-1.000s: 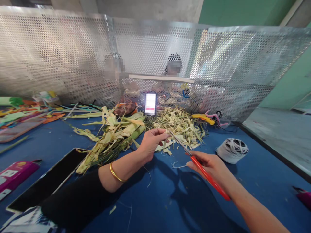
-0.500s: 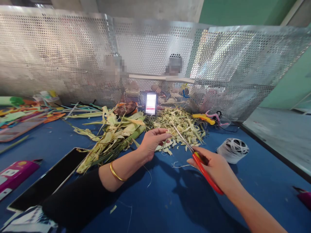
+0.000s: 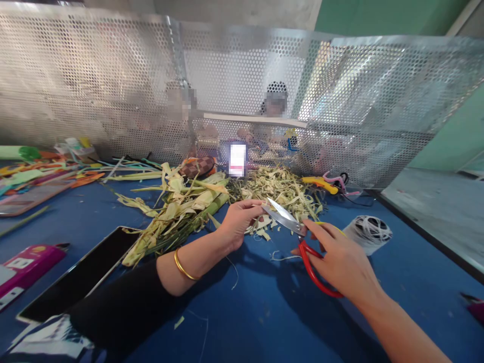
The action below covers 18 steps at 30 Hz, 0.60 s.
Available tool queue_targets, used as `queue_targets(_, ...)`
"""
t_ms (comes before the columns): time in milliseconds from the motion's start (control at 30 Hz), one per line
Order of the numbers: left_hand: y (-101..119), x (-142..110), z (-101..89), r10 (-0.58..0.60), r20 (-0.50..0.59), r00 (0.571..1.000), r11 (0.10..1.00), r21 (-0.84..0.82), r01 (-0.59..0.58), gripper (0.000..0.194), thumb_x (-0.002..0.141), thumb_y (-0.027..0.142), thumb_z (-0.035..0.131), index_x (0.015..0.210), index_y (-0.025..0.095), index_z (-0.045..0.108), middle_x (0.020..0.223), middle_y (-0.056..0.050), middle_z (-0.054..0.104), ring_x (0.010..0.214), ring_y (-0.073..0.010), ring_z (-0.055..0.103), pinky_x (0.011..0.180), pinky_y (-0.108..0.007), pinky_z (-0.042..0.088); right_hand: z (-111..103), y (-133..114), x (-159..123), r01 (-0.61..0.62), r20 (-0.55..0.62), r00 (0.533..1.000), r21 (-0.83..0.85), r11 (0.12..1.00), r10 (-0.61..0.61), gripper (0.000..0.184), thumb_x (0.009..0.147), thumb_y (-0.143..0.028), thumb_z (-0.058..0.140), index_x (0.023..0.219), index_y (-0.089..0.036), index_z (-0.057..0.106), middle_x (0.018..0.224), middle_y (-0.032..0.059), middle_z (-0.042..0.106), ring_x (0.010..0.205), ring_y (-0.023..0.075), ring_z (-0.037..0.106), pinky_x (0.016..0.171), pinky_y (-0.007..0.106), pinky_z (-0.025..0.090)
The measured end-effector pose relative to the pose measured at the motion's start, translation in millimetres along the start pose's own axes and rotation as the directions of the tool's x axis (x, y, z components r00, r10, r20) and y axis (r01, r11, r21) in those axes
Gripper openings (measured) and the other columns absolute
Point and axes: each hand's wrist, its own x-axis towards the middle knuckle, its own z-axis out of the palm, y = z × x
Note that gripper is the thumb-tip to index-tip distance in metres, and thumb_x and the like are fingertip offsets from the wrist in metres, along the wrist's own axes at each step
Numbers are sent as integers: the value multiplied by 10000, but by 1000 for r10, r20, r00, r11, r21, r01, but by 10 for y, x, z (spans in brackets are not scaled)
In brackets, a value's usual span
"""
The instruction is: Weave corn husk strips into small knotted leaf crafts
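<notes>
My right hand (image 3: 336,254) grips a pair of scissors (image 3: 282,217) with red handles, their blades spread a little and pointing up and left. At the blade tips, my left hand (image 3: 240,222) is closed in a pinch on a small pale piece, seemingly corn husk, mostly hidden by the fingers. Behind both hands lies a pile of cut husk strips (image 3: 287,189). Left of my left hand is a bundle of long corn husks (image 3: 189,206). A spool of white thread (image 3: 366,233) stands beyond my right hand.
A perforated metal screen (image 3: 242,65) closes off the back, people behind it. A lit phone (image 3: 237,159) leans there. A yellow-handled tool (image 3: 321,184) lies at right. At left are a dark tablet (image 3: 75,275), a purple box (image 3: 30,269) and coloured strips (image 3: 34,174) on the blue table (image 3: 242,312).
The scissors have turned and their blades have parted, with the tips now at my left fingers. My left hand has hardly moved and keeps its pinch.
</notes>
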Motion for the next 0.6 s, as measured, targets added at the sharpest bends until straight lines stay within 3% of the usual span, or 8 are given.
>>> queue_targets(333,11,-48,29,21,-8,1000,991,134,-20,87,585,151,650,664,127,675,490,27,527,425,-57,414,425,-204,299,32,18,-43,90,-27,995,-214,973,-98,412,897,-397,430,1199,-159,576,938,93,663,685,190,608,506,272,400)
queue_targets(600,8,-30,22,-21,31,999,995,103,17,61,604,143,646,656,135,678,513,29,525,450,-58,430,437,-202,313,51,-7,-63,92,-13,995,-188,978,-96,380,908,-333,398,1179,-144,587,883,90,668,633,181,604,497,277,397)
